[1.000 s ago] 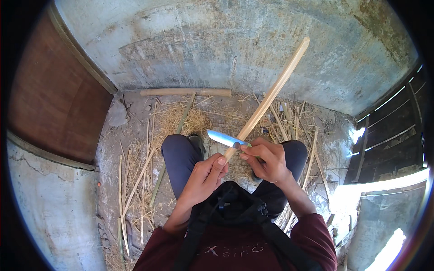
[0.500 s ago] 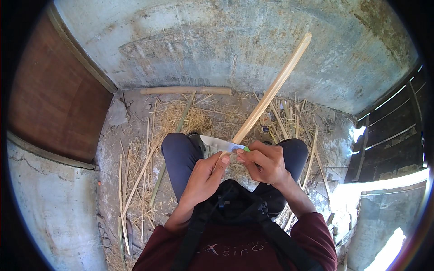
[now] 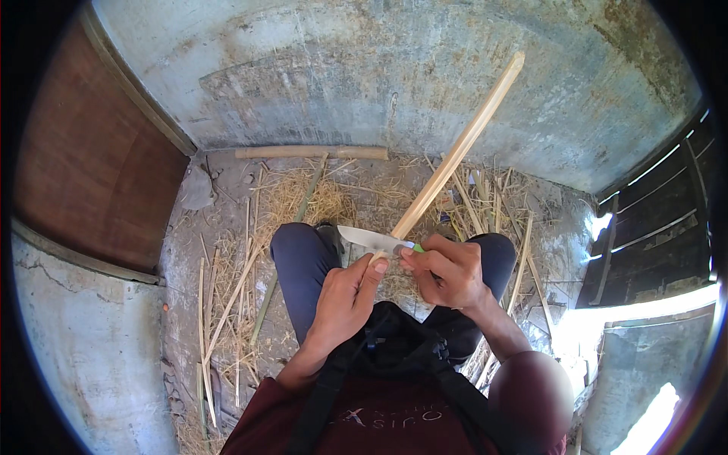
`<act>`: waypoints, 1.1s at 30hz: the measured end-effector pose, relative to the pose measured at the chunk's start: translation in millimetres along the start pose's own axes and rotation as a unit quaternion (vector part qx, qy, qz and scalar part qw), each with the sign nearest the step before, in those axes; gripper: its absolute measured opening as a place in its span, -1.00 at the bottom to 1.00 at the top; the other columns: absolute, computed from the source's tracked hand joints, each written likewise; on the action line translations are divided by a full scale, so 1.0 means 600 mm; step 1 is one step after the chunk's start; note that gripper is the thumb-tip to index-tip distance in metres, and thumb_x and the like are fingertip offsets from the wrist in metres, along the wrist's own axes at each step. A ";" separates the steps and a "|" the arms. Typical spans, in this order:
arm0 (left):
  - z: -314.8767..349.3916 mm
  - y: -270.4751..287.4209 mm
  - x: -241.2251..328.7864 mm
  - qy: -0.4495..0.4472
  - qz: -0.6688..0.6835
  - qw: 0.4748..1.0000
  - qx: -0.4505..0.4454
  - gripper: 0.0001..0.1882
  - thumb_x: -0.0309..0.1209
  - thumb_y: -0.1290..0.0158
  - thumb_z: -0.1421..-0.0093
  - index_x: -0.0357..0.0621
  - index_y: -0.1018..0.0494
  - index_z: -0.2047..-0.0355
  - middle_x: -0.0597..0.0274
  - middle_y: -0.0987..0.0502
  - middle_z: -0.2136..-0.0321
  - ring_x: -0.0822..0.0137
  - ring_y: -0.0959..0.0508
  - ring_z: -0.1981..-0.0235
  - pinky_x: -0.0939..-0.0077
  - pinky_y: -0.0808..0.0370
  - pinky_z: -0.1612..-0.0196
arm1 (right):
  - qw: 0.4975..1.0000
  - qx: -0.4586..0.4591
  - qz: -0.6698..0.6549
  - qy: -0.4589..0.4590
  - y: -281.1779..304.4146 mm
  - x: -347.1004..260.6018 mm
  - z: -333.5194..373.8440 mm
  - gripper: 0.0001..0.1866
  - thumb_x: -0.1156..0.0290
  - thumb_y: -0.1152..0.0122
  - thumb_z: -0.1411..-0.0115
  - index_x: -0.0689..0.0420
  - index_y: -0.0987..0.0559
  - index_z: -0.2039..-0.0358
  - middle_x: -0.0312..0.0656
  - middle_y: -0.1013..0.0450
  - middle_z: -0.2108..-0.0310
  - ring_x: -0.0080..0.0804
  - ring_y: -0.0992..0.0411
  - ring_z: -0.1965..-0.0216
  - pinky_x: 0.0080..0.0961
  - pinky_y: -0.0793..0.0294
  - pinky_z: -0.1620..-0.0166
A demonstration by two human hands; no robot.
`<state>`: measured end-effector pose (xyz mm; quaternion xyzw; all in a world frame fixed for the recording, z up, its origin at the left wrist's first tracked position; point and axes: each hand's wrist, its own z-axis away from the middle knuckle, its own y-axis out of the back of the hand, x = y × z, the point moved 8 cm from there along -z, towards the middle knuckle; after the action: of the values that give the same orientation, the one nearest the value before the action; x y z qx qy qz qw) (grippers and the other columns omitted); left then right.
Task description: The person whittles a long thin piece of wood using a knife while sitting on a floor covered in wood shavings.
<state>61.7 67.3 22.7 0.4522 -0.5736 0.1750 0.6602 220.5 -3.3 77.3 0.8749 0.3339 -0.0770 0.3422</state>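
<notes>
Knife [image 3: 370, 238] and pale wooden strip [image 3: 464, 155] cross in front of the person, between the 2 knees. The right hand [image 3: 446, 271] is closed around the knife's green handle [image 3: 416, 246], fingers curled, with the blade pointing left. The blade lies across the strip close to its near end, just beyond the left hand [image 3: 345, 297]. That hand is nearly closed and pinches the strip's near end between thumb and bent fingers. From there the strip slants up and to the right, its far end showing against the stained wall [image 3: 326, 83]. Whether the edge bites into the wood is too small to tell.

Both legs, in dark trousers [image 3: 302, 265], are bent, and a black bag [image 3: 388, 341] sits against the dark red shirt [image 3: 364, 421]. On the floor [image 3: 227, 176], a thick pale pole [image 3: 311, 153] lies along the foot of the wall. Loose straw [image 3: 284, 199] is heaped near the left knee, with a long green stick [image 3: 312, 189] across it. More thin strips [image 3: 523, 262] lie to the right of the right knee. A brown panel [image 3: 91, 152] stands at left and dark slats [image 3: 656, 235] at right.
</notes>
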 end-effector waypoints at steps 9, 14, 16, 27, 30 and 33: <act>0.005 -0.002 -0.005 -0.008 -0.004 1.000 0.003 -0.62 -0.20 0.04 -0.63 -0.34 -0.56 0.10 -0.07 -0.39 0.66 -0.09 -0.43 0.68 0.14 -0.32 0.51 | 1.000 0.008 0.015 -0.001 0.000 0.007 0.004 -0.79 0.53 -0.57 -0.10 0.05 -0.75 0.24 -0.30 -0.47 0.52 -0.42 -0.42 0.67 -0.43 -0.35 0.62; 0.002 -0.001 -0.006 -0.003 -0.011 1.000 0.003 -0.60 -0.20 0.04 -0.63 -0.35 -0.54 0.15 -0.07 -0.37 0.68 -0.07 -0.42 0.69 0.16 -0.31 0.52 | 0.999 0.005 0.046 0.007 0.001 0.012 0.006 -0.80 0.48 -0.58 -0.09 0.00 -0.75 0.26 -0.33 -0.50 0.50 -0.42 -0.45 0.66 -0.43 -0.37 0.61; 0.000 0.001 -0.006 0.001 -0.013 1.000 0.006 -0.60 -0.21 0.04 -0.63 -0.35 -0.53 0.18 -0.06 -0.36 0.68 -0.07 -0.41 0.69 0.16 -0.30 0.53 | 0.998 0.024 0.051 0.013 0.002 0.011 0.001 -0.80 0.48 -0.58 -0.10 0.00 -0.75 0.26 -0.34 -0.50 0.50 -0.41 -0.45 0.66 -0.43 -0.37 0.62; 0.006 0.008 -0.028 0.008 -0.006 1.000 0.007 -0.63 -0.24 0.03 -0.62 -0.35 -0.52 0.17 -0.10 -0.39 0.65 -0.10 -0.42 0.66 0.11 -0.31 0.50 | 1.000 0.008 0.008 0.004 -0.033 0.003 0.007 -0.77 0.49 -0.56 -0.13 0.04 -0.75 0.18 -0.31 -0.49 0.50 -0.40 -0.47 0.65 -0.41 -0.38 0.63; 0.008 0.002 -0.020 -0.003 0.004 1.000 0.005 -0.64 -0.24 0.02 -0.62 -0.35 -0.55 0.08 -0.11 -0.41 0.63 -0.10 -0.43 0.64 0.13 -0.33 0.49 | 1.000 -0.001 0.013 0.011 -0.032 -0.001 0.007 -0.75 0.49 -0.56 -0.14 0.04 -0.74 0.15 -0.31 -0.49 0.50 -0.40 -0.48 0.65 -0.41 -0.39 0.62; 0.009 -0.002 -0.029 0.012 0.003 1.000 -0.004 -0.64 -0.23 0.03 -0.62 -0.34 -0.57 -0.01 -0.11 -0.43 0.62 -0.10 -0.46 0.64 0.12 -0.34 0.48 | 1.000 -0.003 0.015 0.004 -0.031 -0.004 0.006 -0.74 0.49 -0.56 -0.13 0.03 -0.75 0.15 -0.31 -0.50 0.49 -0.41 -0.48 0.65 -0.42 -0.40 0.62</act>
<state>54.7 67.3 6.1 0.4460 -0.5677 0.1800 0.6681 207.5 3.2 65.3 0.8788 0.3227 -0.0671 0.3449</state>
